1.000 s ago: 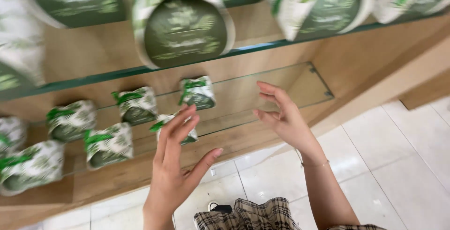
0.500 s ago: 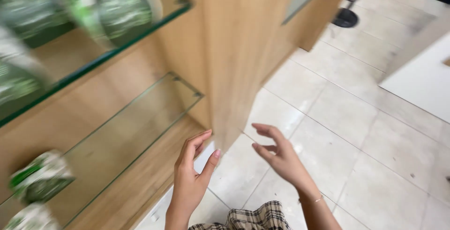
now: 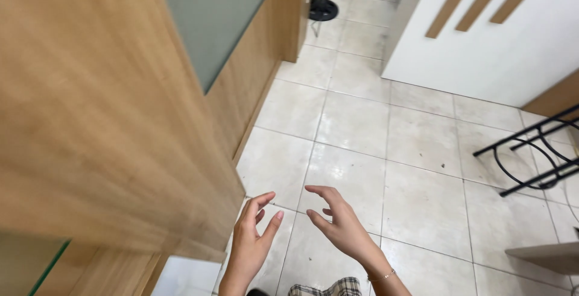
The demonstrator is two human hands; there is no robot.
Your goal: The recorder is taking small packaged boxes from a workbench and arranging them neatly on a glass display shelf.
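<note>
My left hand and my right hand hang side by side low in the head view, above a pale tiled floor. Both are empty, with fingers loosely curled and apart, palms facing each other. A wooden cabinet side fills the left, and my left hand is just right of its lower corner without touching it. A thin bracelet circles my right wrist. A checked garment shows at the bottom edge.
A frosted glass panel is set in the wooden unit. A white door with wooden strips stands at the upper right. A black wire frame sits at the right, a black round base far back.
The view has swung right, away from the shelves of green and white packets, to the floor. Both hands have dropped from the shelf and stay empty.
</note>
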